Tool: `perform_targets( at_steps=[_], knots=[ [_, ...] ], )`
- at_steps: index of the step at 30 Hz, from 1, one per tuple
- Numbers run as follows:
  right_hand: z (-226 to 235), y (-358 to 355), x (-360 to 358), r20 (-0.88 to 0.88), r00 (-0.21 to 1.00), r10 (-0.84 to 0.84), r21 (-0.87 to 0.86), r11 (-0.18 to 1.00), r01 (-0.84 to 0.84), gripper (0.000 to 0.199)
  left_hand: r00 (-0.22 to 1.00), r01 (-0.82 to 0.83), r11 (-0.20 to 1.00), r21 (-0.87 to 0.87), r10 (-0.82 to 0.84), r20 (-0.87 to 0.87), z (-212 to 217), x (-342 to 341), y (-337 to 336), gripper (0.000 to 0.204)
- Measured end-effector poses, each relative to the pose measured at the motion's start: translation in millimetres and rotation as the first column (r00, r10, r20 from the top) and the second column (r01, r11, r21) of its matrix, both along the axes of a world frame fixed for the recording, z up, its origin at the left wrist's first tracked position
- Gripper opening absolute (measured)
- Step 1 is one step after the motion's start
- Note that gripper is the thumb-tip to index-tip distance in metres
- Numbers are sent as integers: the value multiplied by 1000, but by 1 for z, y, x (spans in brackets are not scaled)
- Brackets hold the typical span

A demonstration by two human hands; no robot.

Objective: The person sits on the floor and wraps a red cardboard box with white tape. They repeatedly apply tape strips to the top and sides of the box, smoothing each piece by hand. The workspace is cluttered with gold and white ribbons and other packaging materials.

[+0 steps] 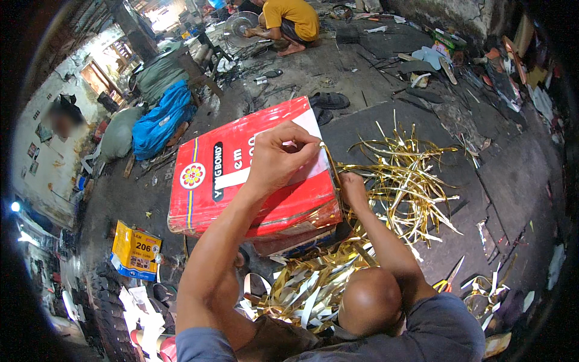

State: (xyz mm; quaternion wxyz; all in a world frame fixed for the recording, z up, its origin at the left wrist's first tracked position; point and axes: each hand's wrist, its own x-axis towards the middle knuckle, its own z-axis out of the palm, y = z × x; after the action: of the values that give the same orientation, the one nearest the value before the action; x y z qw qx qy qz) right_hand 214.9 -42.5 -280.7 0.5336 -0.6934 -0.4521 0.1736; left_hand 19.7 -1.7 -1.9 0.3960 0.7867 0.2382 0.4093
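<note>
A red carton (pixel 202 202) with a white patch on top stands in front of me. My left hand (pixel 278 158) is over it, thumb and fingertips pinched together at its right edge. What sits in the pinch is too small to make out. Low beside the carton's right side is my right hand (pixel 353 190), its fingers curled in and partly hidden. It is next to a loose tangle of thin shiny gold strips (pixel 404 181). More gold and white strips (pixel 307 286) are heaped between my legs, below the carton. A white strip (pixel 232 179) lies on the carton's top under my left wrist.
Yellow-handled scissors (pixel 445 283) lie on the floor at my right. A yellow and blue packet (pixel 136 250) is at the left, with white scraps (pixel 143 314) nearer. Beyond are dark sandals (pixel 330 101), a blue sack (pixel 161 120) and a crouching person (pixel 292 21) at a fan (pixel 241 28).
</note>
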Motion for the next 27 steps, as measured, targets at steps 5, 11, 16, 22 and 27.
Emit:
perform_targets(
  at_steps=[5,11,16,22,27],
  knots=[
    [-22,-7,0,-14,1000,0,-168,986,-2,39,1000,15,1000,-6,-15,19,-4,-4,2,5],
    [-100,-15,19,67,997,-25,-315,948,45,31,1000,-4,999,-42,5,15,-5,-1,2,5],
    [-154,-31,26,130,991,-12,-261,964,46,29,1000,10,999,-42,-10,-5,0,-2,1,3],
    [-190,-48,38,114,993,-27,-482,873,79,31,999,42,999,-10,-42,26,0,6,2,5],
    [-167,-59,24,248,967,62,-556,826,90,33,998,13,992,125,-6,-60,0,-3,2,10]
  ],
)
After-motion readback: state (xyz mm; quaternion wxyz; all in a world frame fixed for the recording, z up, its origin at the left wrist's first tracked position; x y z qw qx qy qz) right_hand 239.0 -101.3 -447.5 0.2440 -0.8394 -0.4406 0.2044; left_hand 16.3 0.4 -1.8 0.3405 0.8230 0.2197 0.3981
